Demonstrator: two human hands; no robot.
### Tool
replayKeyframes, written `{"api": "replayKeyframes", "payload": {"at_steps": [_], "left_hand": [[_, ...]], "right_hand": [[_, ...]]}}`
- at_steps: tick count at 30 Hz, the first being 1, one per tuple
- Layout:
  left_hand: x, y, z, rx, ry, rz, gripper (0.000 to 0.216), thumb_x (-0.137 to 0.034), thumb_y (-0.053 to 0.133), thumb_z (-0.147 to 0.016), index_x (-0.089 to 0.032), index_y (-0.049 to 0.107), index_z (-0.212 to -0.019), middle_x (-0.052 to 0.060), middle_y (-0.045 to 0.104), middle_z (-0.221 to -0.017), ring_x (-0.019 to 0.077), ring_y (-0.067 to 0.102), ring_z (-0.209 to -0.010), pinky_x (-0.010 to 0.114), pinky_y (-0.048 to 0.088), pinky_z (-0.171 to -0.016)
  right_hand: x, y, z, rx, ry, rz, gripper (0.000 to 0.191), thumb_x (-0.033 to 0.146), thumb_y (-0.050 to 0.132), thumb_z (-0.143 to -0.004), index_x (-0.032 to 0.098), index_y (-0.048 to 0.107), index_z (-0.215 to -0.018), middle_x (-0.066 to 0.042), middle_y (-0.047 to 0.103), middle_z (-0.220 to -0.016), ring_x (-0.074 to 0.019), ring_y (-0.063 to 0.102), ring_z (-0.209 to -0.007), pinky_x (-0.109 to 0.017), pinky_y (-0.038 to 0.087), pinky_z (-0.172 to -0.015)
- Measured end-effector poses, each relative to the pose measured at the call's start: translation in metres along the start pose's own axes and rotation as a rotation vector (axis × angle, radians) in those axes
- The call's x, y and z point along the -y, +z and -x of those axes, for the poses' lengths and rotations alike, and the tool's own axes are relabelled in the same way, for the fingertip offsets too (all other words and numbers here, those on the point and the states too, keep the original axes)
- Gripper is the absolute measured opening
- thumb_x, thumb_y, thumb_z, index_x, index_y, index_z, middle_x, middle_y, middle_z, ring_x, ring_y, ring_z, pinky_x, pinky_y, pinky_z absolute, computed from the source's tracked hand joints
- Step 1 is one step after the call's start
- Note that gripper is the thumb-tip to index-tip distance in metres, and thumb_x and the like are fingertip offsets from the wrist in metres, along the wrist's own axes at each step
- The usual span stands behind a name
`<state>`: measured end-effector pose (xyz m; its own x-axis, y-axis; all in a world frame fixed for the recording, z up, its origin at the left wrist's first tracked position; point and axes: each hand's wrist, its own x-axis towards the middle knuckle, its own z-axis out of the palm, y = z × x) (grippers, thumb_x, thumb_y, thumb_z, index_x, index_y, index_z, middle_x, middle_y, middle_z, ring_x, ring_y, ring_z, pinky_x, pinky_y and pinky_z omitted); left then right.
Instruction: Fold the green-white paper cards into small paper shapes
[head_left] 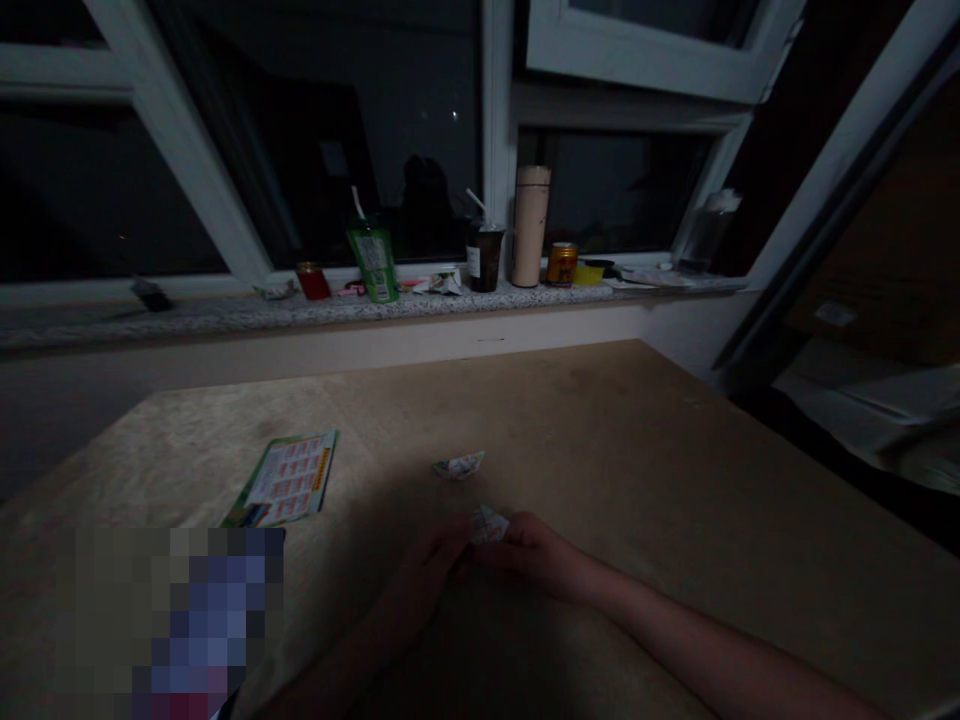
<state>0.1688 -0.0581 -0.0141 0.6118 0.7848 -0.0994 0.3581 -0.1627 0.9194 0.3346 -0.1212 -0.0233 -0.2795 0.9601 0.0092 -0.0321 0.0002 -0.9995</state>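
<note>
Both my hands meet low on the wooden table (660,450), in dim light. A small folded piece of paper (489,523) is pinched between them: my left hand (435,565) closes on its left side and my right hand (532,553) on its right. A second small folded paper piece (459,465) lies on the table just beyond my hands, apart from them. A green and orange printed leaflet (289,478) lies flat to the left.
A stone windowsill (225,312) behind the table carries a green cup with a straw (373,262), a dark cup (484,258), a tall beige flask (530,226), a red jar (312,281) and a gold can (561,264). The table edge drops away at right.
</note>
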Motion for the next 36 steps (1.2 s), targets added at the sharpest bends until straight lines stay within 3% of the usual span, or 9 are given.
{"api": "replayKeyframes", "payload": {"at_steps": [4,11,19,26,30,36], "left_hand": [[-0.002,0.0,0.0,0.065,0.022,-0.004,0.043,-0.061,0.048,-0.08,-0.02,0.062,-0.078,0.002,0.062,-0.078,0.0233,0.056,-0.079,0.029,0.043,-0.073],[-0.01,-0.003,-0.001,0.133,0.052,0.007,0.039,-0.054,0.045,-0.085,-0.019,0.063,-0.08,0.001,0.063,-0.079,0.0228,0.056,-0.08,0.029,0.042,-0.074],[-0.006,-0.003,-0.006,0.151,0.031,0.048,0.04,-0.056,0.044,-0.083,-0.019,0.057,-0.077,-0.002,0.05,-0.067,0.0171,0.047,-0.064,0.025,0.037,-0.059],[-0.008,0.0,-0.005,0.258,0.012,0.039,0.039,-0.056,0.056,-0.074,-0.019,0.051,-0.061,-0.005,0.046,-0.054,0.0124,0.039,-0.05,0.022,0.03,-0.05],[-0.01,-0.002,-0.004,0.328,0.002,0.027,0.045,-0.057,0.052,-0.077,-0.019,0.049,-0.053,-0.005,0.043,-0.046,0.0108,0.035,-0.045,0.022,0.027,-0.047],[-0.01,-0.004,-0.002,0.345,0.013,0.018,0.036,-0.053,0.057,-0.075,-0.018,0.057,-0.065,-0.005,0.046,-0.057,0.0122,0.039,-0.052,0.021,0.028,-0.049]], "right_hand": [[0.001,0.0,0.0,0.004,-0.003,0.013,0.051,0.06,0.059,-0.078,0.017,0.043,-0.054,0.007,0.034,-0.049,-0.0056,0.026,-0.045,-0.022,0.018,-0.043],[0.007,0.004,0.001,-0.013,0.0,0.063,0.054,0.064,0.054,-0.078,0.018,0.038,-0.053,0.007,0.03,-0.05,-0.0057,0.023,-0.046,-0.022,0.018,-0.043],[0.004,0.002,-0.001,-0.157,-0.08,0.028,0.05,0.062,0.049,-0.084,0.015,0.055,-0.067,0.005,0.038,-0.055,-0.0076,0.028,-0.05,-0.022,0.022,-0.045],[-0.002,0.002,-0.002,-0.15,-0.125,-0.007,0.047,0.056,0.05,-0.087,0.014,0.058,-0.069,0.003,0.045,-0.059,-0.0086,0.035,-0.053,-0.022,0.029,-0.051],[-0.001,0.004,-0.001,-0.131,-0.134,-0.018,0.049,0.058,0.048,-0.087,0.013,0.06,-0.072,0.0,0.053,-0.064,-0.0111,0.045,-0.059,-0.024,0.037,-0.059],[0.003,0.003,-0.002,-0.237,-0.114,0.129,0.052,0.064,0.047,-0.083,0.016,0.05,-0.063,0.003,0.041,-0.059,-0.0101,0.036,-0.056,-0.023,0.029,-0.052]]}}
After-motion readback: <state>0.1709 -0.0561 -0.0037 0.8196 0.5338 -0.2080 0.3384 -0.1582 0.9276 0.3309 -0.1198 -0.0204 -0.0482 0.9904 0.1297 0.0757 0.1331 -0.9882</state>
